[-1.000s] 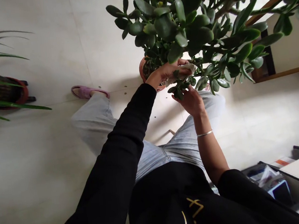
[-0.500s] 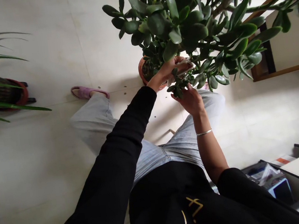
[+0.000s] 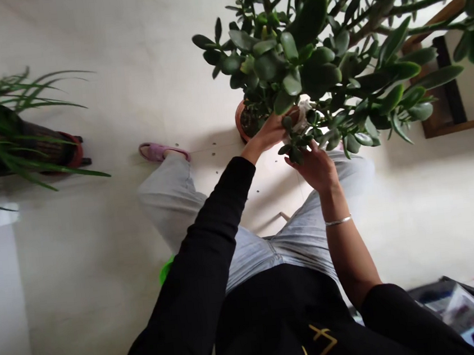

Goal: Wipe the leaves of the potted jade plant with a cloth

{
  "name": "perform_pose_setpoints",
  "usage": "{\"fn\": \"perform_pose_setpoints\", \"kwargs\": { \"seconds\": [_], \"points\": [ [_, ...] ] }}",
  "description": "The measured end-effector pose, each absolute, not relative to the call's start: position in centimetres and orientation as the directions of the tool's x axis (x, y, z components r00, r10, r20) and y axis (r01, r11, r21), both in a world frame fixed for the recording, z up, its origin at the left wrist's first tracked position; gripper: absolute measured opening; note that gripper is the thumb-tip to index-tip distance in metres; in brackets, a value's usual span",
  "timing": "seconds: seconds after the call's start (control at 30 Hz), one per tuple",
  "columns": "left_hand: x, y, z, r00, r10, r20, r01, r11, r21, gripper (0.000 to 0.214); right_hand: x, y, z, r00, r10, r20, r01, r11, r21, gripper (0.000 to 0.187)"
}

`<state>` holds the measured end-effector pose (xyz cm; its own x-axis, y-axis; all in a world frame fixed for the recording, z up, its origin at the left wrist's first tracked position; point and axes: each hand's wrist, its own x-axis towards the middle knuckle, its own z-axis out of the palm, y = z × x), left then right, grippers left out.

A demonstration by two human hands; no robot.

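Note:
A large jade plant (image 3: 312,51) with thick oval leaves grows from a terracotta pot (image 3: 243,121) on the pale floor. My left hand (image 3: 272,131), in a black sleeve, reaches in among the lower leaves and is closed on a white cloth (image 3: 302,108) pressed against the foliage. Just below it, my right hand (image 3: 316,166), with a silver bangle on the wrist, has its fingers curled round a small leafy sprig (image 3: 297,147) of the same plant. Leaves hide part of both hands' fingers.
A spiky grass-like plant (image 3: 13,139) in a dark pot stands at the left. A wooden shelf frame (image 3: 443,88) is behind the jade plant at the right. My foot in a pink slipper (image 3: 156,151) rests on the floor. A box of papers (image 3: 457,301) sits lower right.
The view has shifted, so everything sits further right and lower. My left hand with the cloth has slid a little deeper among the leaves; my right hand still holds the sprig.

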<state>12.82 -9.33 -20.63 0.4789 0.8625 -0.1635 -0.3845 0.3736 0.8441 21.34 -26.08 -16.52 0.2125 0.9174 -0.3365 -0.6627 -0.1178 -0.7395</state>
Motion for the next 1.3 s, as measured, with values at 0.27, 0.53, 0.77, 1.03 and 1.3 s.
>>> {"fn": "perform_pose_setpoints", "kwargs": {
  "seconds": [0.27,0.53,0.77,1.03,1.3],
  "points": [
    [9.1,-13.0,-21.1,0.343,0.886,-0.313,-0.412,0.441,0.797,0.008,20.7,-25.9,-15.7,0.222,0.911,-0.347,-0.652,-0.126,-0.748,0.03],
    [4.3,-18.5,-18.5,0.355,0.907,-0.227,-0.437,0.375,0.818,0.042,20.1,-26.0,-15.9,0.215,0.914,-0.343,-0.683,-0.11,-0.722,0.032],
    [5.1,-20.1,-16.9,0.265,0.964,-0.021,-0.093,0.048,0.994,0.026,19.1,-25.4,-15.4,0.26,0.924,-0.281,-0.647,-0.05,-0.761,0.02],
    [6.0,-19.3,-15.9,0.34,0.918,-0.204,-0.017,0.223,0.975,0.015,19.0,-24.8,-15.7,0.325,0.904,-0.276,-0.585,-0.037,-0.81,0.027],
    [5.5,-19.3,-16.1,0.313,0.911,-0.268,-0.071,0.304,0.95,0.017,17.8,-23.9,-15.9,0.377,0.882,-0.282,-0.628,0.02,-0.778,0.022]
  ]
}}
